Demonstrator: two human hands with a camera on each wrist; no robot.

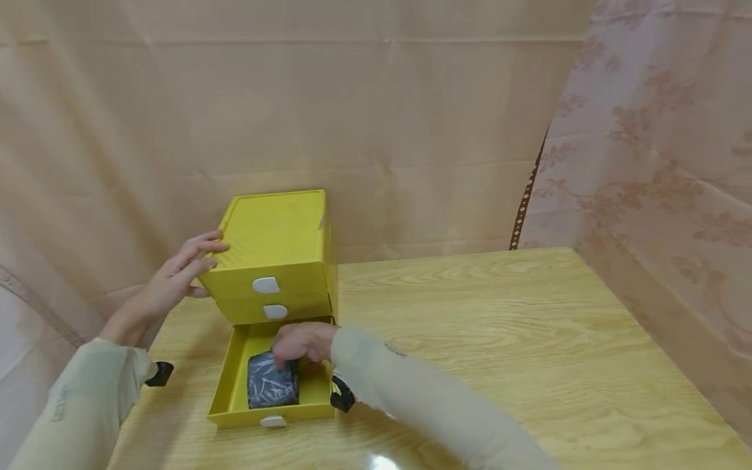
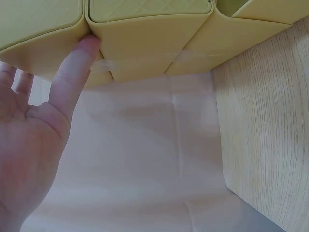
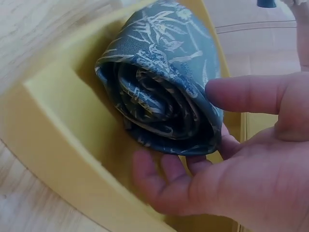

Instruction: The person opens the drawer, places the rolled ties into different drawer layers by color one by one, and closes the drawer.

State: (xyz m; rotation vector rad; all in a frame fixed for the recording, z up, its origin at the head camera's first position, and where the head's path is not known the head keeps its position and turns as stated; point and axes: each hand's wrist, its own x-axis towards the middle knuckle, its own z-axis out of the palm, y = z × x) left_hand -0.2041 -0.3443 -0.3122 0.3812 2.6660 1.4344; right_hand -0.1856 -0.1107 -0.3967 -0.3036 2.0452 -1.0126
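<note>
A rolled necktie (image 1: 271, 384), dark blue-grey with a pale leaf pattern, lies in the pulled-out bottom drawer (image 1: 226, 398) of a yellow drawer unit (image 1: 273, 228). Its spiral end faces the camera in the right wrist view, where my right hand (image 3: 241, 164) holds it, thumb on one side and fingers curled beneath. From above, the right hand (image 1: 302, 343) covers the tie's upper right corner. My left hand (image 1: 182, 264) rests against the unit's left upper edge with fingers extended. In the left wrist view the left thumb (image 2: 72, 77) presses at a seam between two drawer sections.
Two drawers above are closed, each with a white tab handle (image 1: 266, 285). The unit stands at the left of a wood-grain table (image 1: 499, 339). Beige cloth (image 1: 382, 117) hangs behind, and a floral curtain (image 1: 675, 163) hangs on the right.
</note>
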